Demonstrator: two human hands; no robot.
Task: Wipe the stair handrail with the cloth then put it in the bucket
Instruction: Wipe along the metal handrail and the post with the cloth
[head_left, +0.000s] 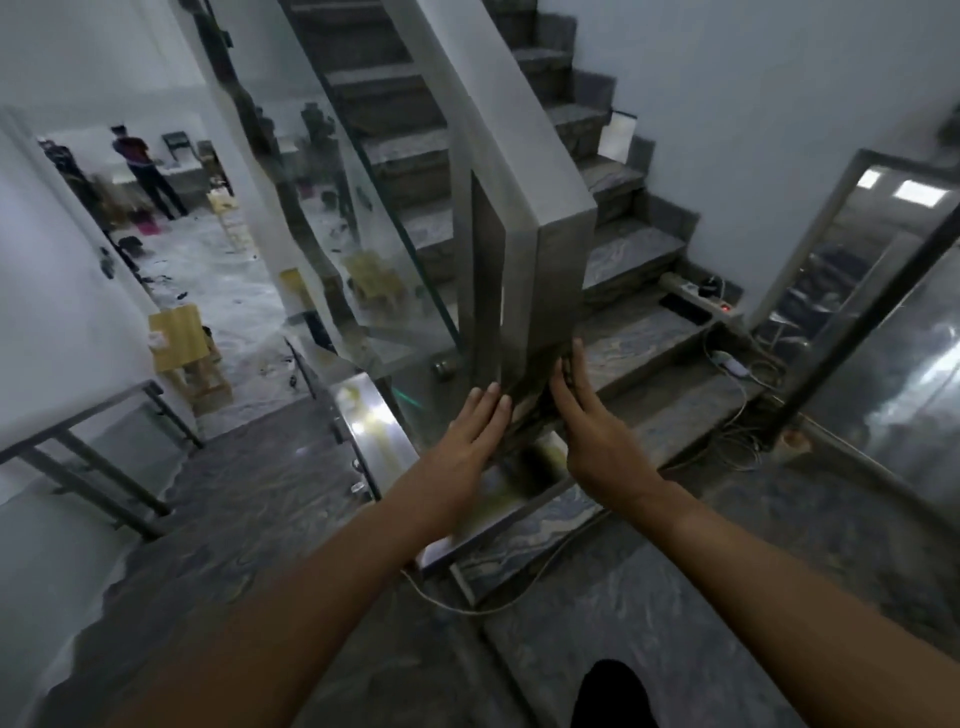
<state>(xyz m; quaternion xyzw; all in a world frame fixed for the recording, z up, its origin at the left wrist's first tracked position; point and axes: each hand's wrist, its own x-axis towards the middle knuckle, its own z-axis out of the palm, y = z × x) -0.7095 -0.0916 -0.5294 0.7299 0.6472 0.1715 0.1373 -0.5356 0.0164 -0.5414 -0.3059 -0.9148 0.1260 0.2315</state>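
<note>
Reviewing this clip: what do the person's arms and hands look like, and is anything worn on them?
Both arms are bare from the frame edge to the fingertips: no sleeves, gloves, watch, bracelets or rings show on the left hand or right hand. The fingernails look short and plain. Only a dark piece of clothing shows at the bottom edge.

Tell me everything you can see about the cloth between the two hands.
The cloth is dark and thin, looks like fabric, and is stretched tilted against the foot of the metal handrail post. The left hand presses its lower end, the right hand its upper end. Its pattern is too dim to tell.
</note>
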